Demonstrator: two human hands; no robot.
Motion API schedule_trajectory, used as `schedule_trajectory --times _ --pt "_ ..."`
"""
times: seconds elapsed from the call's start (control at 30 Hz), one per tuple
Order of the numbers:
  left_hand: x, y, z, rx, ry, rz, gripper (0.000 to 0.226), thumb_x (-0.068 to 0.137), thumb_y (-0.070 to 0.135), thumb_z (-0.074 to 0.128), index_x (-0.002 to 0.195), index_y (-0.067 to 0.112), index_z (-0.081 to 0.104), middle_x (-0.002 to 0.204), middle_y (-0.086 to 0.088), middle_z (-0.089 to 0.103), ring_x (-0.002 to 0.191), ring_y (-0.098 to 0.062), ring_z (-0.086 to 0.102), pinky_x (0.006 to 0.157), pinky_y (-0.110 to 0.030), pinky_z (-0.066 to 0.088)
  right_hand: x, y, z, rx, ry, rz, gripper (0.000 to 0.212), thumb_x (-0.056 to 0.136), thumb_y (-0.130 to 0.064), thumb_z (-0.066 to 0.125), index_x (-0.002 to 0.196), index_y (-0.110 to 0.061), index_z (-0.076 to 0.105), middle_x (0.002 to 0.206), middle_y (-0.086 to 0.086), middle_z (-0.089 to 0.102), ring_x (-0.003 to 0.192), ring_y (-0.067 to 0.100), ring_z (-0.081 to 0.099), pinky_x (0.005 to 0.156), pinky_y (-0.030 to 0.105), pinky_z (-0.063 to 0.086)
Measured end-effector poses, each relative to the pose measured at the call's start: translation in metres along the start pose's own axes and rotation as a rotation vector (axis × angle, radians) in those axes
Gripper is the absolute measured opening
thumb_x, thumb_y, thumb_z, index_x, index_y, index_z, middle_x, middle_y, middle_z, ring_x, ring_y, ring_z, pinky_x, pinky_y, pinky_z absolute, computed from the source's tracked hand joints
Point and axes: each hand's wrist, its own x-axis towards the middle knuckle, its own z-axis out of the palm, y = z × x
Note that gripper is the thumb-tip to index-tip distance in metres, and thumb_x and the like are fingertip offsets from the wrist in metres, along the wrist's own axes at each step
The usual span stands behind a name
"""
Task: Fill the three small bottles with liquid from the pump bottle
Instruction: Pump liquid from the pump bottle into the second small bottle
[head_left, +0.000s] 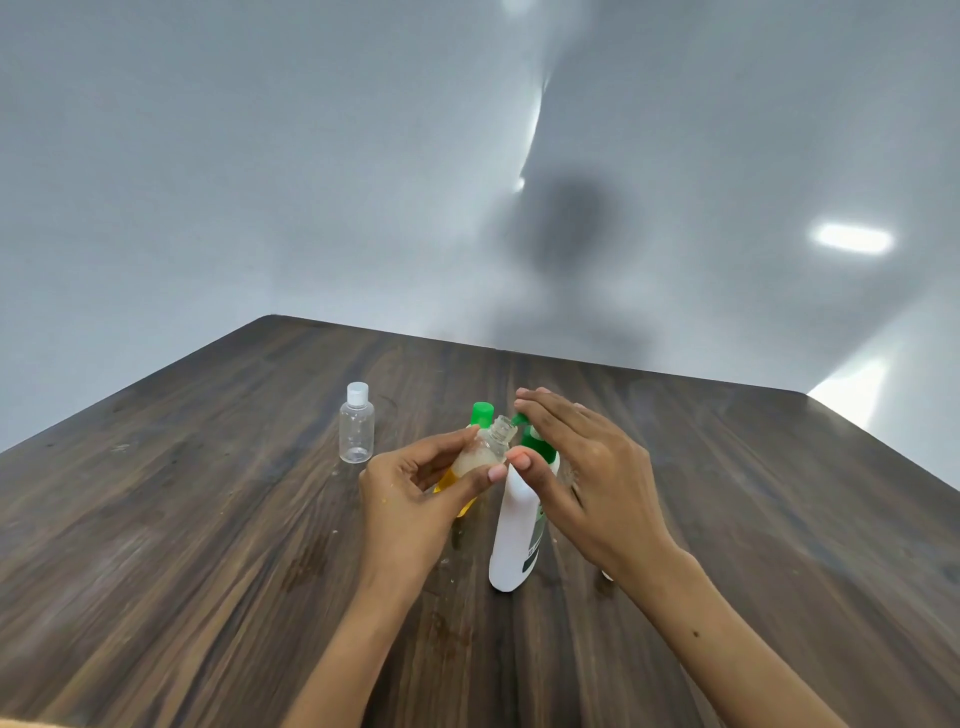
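While L hand (415, 483) pinches an uncapped small bottle (480, 451), tilted so its mouth meets the green nozzle (518, 419), R hand (582, 457) rests straight-fingered on the pump bottle (517, 535) mid-table (208, 519); capped empty bottle (356, 423) waits toward far-left edge.

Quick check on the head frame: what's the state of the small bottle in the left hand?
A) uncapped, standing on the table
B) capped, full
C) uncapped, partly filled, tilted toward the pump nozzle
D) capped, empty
C: the left hand holds the small clear bottle off the table, its open threaded neck tilted toward the green pump nozzle, with pale liquid in its lower part.
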Motion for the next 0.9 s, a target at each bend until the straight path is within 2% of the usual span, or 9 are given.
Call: schedule_trajectory --times 0.1,0.2,0.33,0.43,0.63,0.8,0.9 --pt "-0.0005 -0.0009 -0.0009 0.009 -0.002 -0.017 0.051 0.052 0.038 0.080 0.100 0.023 0.074 0.095 0.009 0.075 0.092 -0.004 0.071 0.084 -0.028 0.058 0.0054 0.0002 -0.0046 -0.005 0.004 -0.027 0.075 0.093 -0.066 0.019 0.118 -0.013 0.065 0.125 0.000 0.062 0.118 0.013 0.055 0.101 0.032 0.036" --pt "-0.0016 -0.0005 -0.0010 0.006 -0.004 -0.013 0.057 0.052 0.040 0.080 0.103 0.016 0.075 0.098 0.005 0.076 0.094 -0.008 0.071 0.087 -0.033 0.057 0.0013 -0.0017 -0.0004 -0.019 0.015 -0.012 0.075 0.093 -0.066 0.020 0.117 -0.012 0.066 0.122 0.001 0.063 0.117 0.015 0.056 0.100 0.030 0.036" --pt "-0.0017 -0.0023 -0.0021 0.010 0.004 -0.025 0.056 0.050 0.042 0.080 0.101 0.019 0.075 0.098 0.006 0.076 0.094 -0.008 0.071 0.088 -0.033 0.057 -0.0035 -0.0017 0.0030 0.007 0.011 0.017 0.076 0.092 -0.068 0.022 0.117 -0.011 0.067 0.122 0.000 0.064 0.116 0.015 0.057 0.098 0.030 0.040" --pt "-0.0015 -0.0036 -0.0015 0.023 0.001 -0.032 0.052 0.053 0.039 0.081 0.101 0.021 0.075 0.098 0.007 0.076 0.095 -0.007 0.071 0.088 -0.034 0.057 0.0024 -0.0014 -0.0028 0.002 0.019 -0.008 0.075 0.093 -0.067 0.021 0.117 -0.012 0.067 0.123 0.000 0.063 0.117 0.014 0.056 0.100 0.032 0.038" --pt "-0.0028 -0.0023 -0.0002 -0.006 -0.007 -0.013 0.058 0.047 0.048 0.078 0.099 0.022 0.074 0.098 0.003 0.076 0.092 -0.006 0.071 0.084 -0.025 0.057 -0.0030 -0.0032 0.0039 -0.003 0.014 0.009 0.076 0.092 -0.067 0.023 0.116 -0.011 0.067 0.122 0.000 0.064 0.116 0.015 0.057 0.097 0.029 0.040" --pt "-0.0011 -0.0027 0.0008 0.002 -0.012 -0.018 0.061 0.049 0.046 0.079 0.103 0.017 0.075 0.100 0.002 0.075 0.095 -0.008 0.071 0.088 -0.033 0.057 0.0029 -0.0005 -0.0029 0.000 0.011 -0.017 0.075 0.092 -0.067 0.021 0.116 -0.012 0.066 0.123 0.000 0.063 0.117 0.014 0.056 0.100 0.029 0.036" --pt "-0.0014 -0.0023 0.0001 0.010 -0.005 -0.014 0.058 0.050 0.044 0.080 0.102 0.017 0.075 0.099 0.003 0.076 0.094 -0.008 0.071 0.087 -0.033 0.057 0.0036 -0.0011 -0.0034 -0.020 0.038 -0.031 0.075 0.093 -0.066 0.020 0.116 -0.011 0.066 0.122 0.001 0.063 0.115 0.015 0.057 0.100 0.030 0.036"
